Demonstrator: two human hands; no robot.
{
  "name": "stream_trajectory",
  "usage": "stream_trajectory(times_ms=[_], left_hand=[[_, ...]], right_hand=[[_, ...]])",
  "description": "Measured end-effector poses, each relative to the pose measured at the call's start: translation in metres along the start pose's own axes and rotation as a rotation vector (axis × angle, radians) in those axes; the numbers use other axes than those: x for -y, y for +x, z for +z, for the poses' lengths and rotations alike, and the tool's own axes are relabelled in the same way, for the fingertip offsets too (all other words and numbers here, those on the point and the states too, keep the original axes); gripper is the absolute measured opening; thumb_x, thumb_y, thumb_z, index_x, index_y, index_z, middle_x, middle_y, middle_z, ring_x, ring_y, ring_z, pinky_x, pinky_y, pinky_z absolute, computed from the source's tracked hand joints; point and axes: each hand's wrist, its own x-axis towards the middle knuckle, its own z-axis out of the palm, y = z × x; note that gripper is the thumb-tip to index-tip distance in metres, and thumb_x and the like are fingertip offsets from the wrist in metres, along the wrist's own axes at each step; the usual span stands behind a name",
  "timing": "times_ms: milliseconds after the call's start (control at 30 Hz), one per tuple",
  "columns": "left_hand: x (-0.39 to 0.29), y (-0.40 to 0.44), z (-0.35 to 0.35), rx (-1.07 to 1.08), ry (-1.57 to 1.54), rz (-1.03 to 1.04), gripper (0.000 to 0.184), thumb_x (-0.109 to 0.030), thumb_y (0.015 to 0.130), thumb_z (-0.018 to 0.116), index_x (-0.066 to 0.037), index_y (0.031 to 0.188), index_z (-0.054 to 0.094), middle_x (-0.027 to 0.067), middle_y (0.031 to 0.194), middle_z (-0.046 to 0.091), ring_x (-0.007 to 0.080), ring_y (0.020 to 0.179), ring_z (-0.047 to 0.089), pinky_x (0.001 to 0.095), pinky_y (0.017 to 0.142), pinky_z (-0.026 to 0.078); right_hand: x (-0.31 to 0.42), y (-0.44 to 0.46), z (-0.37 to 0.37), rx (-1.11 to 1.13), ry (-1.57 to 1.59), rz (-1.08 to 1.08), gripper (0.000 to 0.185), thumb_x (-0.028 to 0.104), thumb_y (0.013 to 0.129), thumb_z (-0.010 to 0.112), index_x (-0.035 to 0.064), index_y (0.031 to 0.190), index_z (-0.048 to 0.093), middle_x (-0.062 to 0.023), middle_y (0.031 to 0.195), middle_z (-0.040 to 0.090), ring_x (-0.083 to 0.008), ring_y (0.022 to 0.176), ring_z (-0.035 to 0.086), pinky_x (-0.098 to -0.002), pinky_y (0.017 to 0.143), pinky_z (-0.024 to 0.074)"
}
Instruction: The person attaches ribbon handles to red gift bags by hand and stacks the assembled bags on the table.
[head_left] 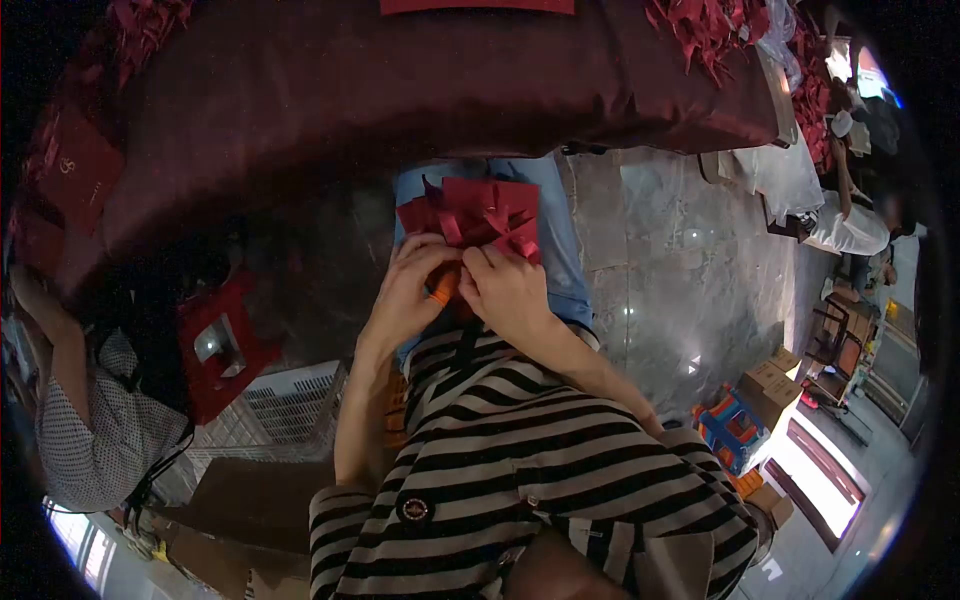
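On my lap, over blue jeans, lies a dark red flat piece with loose red ribbons curling up from it. My left hand is closed at its near edge, fingertips pinched on the red ribbon. An orange wrap sits around one of that hand's digits. Right beside it, my right hand is also closed, its fingers bent onto the same red ribbon, close to the left fingertips. The exact spot being pinched is hidden by the fingers.
Ahead is a table under a dark red cloth, with a heap of red ribbons at its right. To my left are a white plastic crate, a red frame and a person in a patterned garment. Cardboard boxes stand right.
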Motion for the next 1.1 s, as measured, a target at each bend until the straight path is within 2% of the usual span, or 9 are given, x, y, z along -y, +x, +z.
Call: stream_trajectory(times_ms=[167, 333, 433, 500, 600, 733, 933, 1000, 1100], left_hand=[[-0.004, -0.004, -0.001, -0.04, 0.0, -0.001, 0.03, -0.006, 0.08, 0.065, -0.005, 0.109, 0.065, 0.0128, 0.111, 0.061, 0.0303, 0.113, 0.05, 0.041, 0.098, 0.038], [-0.015, -0.006, 0.009, -0.099, 0.074, 0.044, 0.029, -0.013, 0.079, 0.07, -0.006, 0.107, 0.067, 0.0121, 0.106, 0.064, 0.0296, 0.112, 0.052, 0.0415, 0.099, 0.036], [-0.015, -0.006, 0.018, -0.169, 0.168, 0.064, 0.028, -0.018, 0.078, 0.072, -0.006, 0.103, 0.068, 0.0108, 0.102, 0.065, 0.0301, 0.111, 0.052, 0.0416, 0.098, 0.037], [-0.012, -0.005, 0.023, -0.21, 0.214, 0.083, 0.028, -0.021, 0.077, 0.074, -0.005, 0.1, 0.069, 0.0104, 0.098, 0.066, 0.0306, 0.109, 0.053, 0.042, 0.097, 0.038], [-0.015, -0.009, 0.019, -0.191, 0.138, 0.042, 0.027, -0.021, 0.077, 0.074, -0.005, 0.098, 0.07, 0.0102, 0.095, 0.066, 0.0306, 0.109, 0.052, 0.0422, 0.097, 0.038], [-0.024, -0.01, 0.012, -0.138, 0.079, 0.026, 0.023, -0.016, 0.077, 0.073, -0.006, 0.098, 0.07, 0.0089, 0.093, 0.066, 0.0309, 0.111, 0.051, 0.0425, 0.097, 0.038], [-0.023, -0.007, 0.019, -0.073, 0.169, 0.175, 0.019, -0.009, 0.077, 0.072, -0.008, 0.097, 0.07, 0.0077, 0.09, 0.064, 0.0295, 0.109, 0.052, 0.0431, 0.094, 0.039], [-0.023, -0.008, 0.031, -0.186, 0.186, 0.252, 0.017, -0.008, 0.075, 0.073, -0.007, 0.092, 0.07, 0.0067, 0.087, 0.06, 0.0287, 0.107, 0.052, 0.0424, 0.092, 0.039], [-0.02, -0.013, 0.04, -0.223, 0.107, 0.25, 0.015, -0.003, 0.075, 0.074, -0.007, 0.089, 0.068, 0.0093, 0.1, 0.054, 0.0301, 0.107, 0.051, 0.0409, 0.089, 0.043]], right_hand=[[-0.008, 0.001, -0.022, 0.068, 0.177, -0.003, 0.021, 0.025, 0.084, 0.067, 0.0064, 0.091, 0.06, -0.0113, 0.076, 0.062, -0.0291, 0.061, 0.063, -0.0385, 0.051, 0.0506], [-0.025, 0.034, -0.047, -0.027, 0.246, 0.064, 0.023, 0.025, 0.086, 0.065, 0.0069, 0.101, 0.061, -0.0143, 0.08, 0.064, -0.0336, 0.066, 0.064, -0.0412, 0.053, 0.0514], [-0.032, 0.056, -0.038, 0.079, -0.008, 0.039, 0.024, 0.022, 0.086, 0.065, 0.0085, 0.105, 0.061, -0.016, 0.08, 0.064, -0.0342, 0.066, 0.064, -0.0416, 0.054, 0.0516], [-0.037, 0.064, -0.031, 0.413, -0.133, 0.115, 0.025, 0.014, 0.084, 0.064, 0.0078, 0.108, 0.06, -0.0126, 0.089, 0.067, -0.0349, 0.077, 0.065, -0.0434, 0.063, 0.0517], [-0.04, 0.061, -0.034, 0.219, 0.125, 0.121, 0.021, 0.012, 0.084, 0.063, 0.0075, 0.105, 0.061, -0.0125, 0.091, 0.066, -0.0337, 0.081, 0.065, -0.0421, 0.067, 0.0514], [-0.041, 0.056, -0.052, 0.242, 0.42, -0.017, 0.017, 0.008, 0.084, 0.061, 0.0057, 0.101, 0.061, -0.0128, 0.091, 0.066, -0.0311, 0.084, 0.064, -0.0396, 0.07, 0.0508], [-0.048, 0.059, -0.062, 0.638, 0.306, -0.115, 0.017, 0.016, 0.084, 0.058, 0.0031, 0.094, 0.063, -0.0127, 0.084, 0.065, -0.028, 0.08, 0.063, -0.0372, 0.067, 0.0486], [-0.045, 0.067, -0.07, 0.933, 0.233, -0.084, 0.02, 0.02, 0.083, 0.058, 0.0033, 0.091, 0.065, -0.0124, 0.082, 0.066, -0.0272, 0.08, 0.063, -0.0382, 0.067, 0.0471], [-0.06, 0.061, -0.057, 0.802, 0.41, -0.164, 0.02, 0.02, 0.081, 0.06, 0.0043, 0.091, 0.067, -0.012, 0.077, 0.066, -0.0264, 0.075, 0.064, -0.0389, 0.067, 0.0465]])
